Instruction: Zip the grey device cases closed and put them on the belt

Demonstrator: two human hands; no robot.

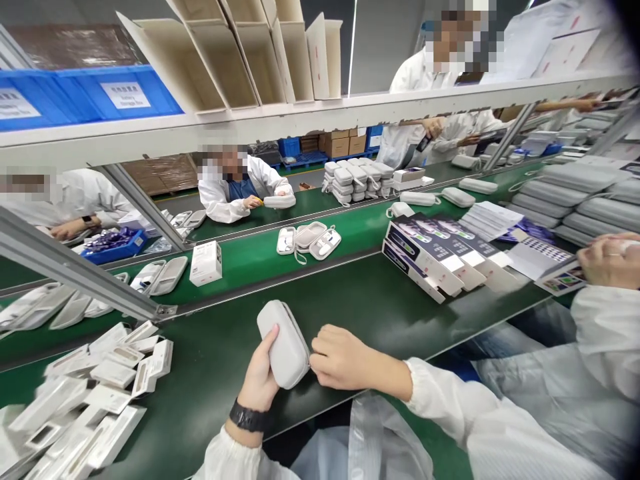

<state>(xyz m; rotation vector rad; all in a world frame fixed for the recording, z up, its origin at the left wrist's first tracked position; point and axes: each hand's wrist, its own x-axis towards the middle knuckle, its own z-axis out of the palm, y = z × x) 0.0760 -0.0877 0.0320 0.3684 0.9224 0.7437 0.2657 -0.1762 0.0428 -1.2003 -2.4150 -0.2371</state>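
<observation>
A light grey zipper case [283, 343] is held tilted above the green work surface. My left hand [261, 373] is wrapped round its left side, thumb on the top face. At the case's right edge, along the zipper seam, my right hand [337, 357] is closed with the fingertips pinched. They seem to grip the zipper pull, but the pull itself is hidden by the fingers. The case looks mostly closed, with the seam showing along its upper right side. A black watch band [249, 417] sits on my left wrist.
Small white boxes [113, 380] are heaped at left. Beyond, the green conveyor belt [245, 257] carries open cases [310, 240] and a white box [205, 263]. Printed cartons [425, 253] and stacked grey cases [575, 193] stand at right, near a co-worker's hand [613, 260]. A shelf [300, 120] crosses overhead.
</observation>
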